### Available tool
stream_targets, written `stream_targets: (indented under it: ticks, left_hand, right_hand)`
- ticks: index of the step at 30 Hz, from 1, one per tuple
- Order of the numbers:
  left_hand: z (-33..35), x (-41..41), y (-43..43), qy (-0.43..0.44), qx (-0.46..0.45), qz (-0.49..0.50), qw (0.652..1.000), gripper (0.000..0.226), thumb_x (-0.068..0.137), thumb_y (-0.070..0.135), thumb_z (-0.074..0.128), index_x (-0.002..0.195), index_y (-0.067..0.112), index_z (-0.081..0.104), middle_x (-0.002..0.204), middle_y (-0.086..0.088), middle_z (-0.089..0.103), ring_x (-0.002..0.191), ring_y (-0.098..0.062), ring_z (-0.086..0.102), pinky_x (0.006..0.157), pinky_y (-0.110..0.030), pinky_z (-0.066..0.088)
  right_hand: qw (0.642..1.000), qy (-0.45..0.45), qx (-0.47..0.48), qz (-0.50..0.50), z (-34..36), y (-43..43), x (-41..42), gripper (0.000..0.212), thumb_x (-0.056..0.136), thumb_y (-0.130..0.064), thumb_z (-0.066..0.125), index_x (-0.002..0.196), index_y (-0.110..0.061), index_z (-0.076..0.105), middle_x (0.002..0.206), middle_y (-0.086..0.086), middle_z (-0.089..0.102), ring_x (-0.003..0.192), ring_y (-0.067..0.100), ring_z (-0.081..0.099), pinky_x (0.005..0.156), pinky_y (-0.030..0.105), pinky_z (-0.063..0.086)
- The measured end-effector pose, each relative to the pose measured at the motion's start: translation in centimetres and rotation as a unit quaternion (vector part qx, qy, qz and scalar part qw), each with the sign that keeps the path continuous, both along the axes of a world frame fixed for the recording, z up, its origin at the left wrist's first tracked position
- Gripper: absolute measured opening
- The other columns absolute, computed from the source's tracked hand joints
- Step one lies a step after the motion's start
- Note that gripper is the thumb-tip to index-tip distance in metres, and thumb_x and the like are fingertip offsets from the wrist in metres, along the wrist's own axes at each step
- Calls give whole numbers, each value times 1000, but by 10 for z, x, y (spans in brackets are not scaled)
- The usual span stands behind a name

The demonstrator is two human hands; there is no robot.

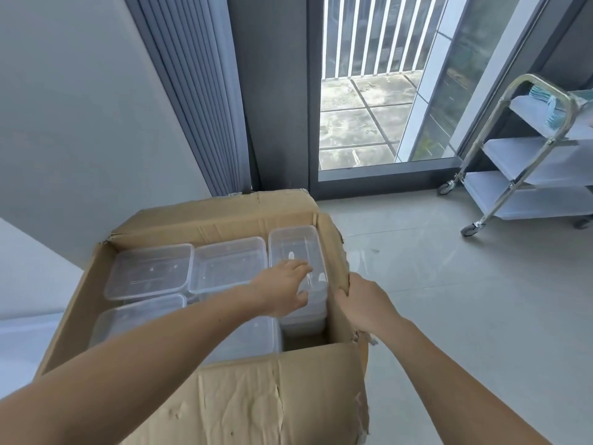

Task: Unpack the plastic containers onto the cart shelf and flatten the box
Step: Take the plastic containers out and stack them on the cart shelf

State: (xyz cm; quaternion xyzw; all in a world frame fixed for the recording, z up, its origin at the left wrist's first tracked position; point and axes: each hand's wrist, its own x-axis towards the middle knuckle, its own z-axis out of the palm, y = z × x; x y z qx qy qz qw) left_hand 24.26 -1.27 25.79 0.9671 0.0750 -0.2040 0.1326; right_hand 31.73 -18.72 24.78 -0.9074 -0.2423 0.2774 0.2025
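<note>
The cardboard box [244, 406] is open at the top, and clear plastic containers [150, 271] fill it almost wall to wall, leaving one dark gap [305, 341] at the near right corner. The right flap [337, 248], gripped upright by the right hand [362, 305], stands between them and the tiled floor [449, 300] that runs open to the cart [481, 149]

No text, label, brand or number can be read anywhere. The box [244, 406] shows only plain brown card with creases. The containers [150, 271] are clear plastic with no legible marks, and the cart [552, 165] carries no sign that can be made out.
</note>
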Motion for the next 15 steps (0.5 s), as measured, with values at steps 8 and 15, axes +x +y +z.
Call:
stream_targets:
  ticks: [8, 15]
  left_hand:
    - [-1, -28, 18, -43, 1, 49, 998, 59, 101, 34, 46, 154, 18, 27, 162, 0, 24, 149, -18, 21, 119, -35, 22]
    - [8, -50, 32, -74, -7, 71, 995, 57, 101, 33, 47, 153, 18, 30, 162, 1, 26, 148, -17, 23, 117, -32, 23]
  right_hand:
    - [999, 14, 43, 5, -6, 4, 0, 5, 101, -17, 39, 100, -17, 34, 72, -1, 45, 59, 9, 40, 49, 21, 27]
    - [999, -2, 30, -31, -17, 5, 0, 18, 99, -29, 40, 105, -13, 47, 85, 2, 58, 71, 17, 55, 56, 30, 40]
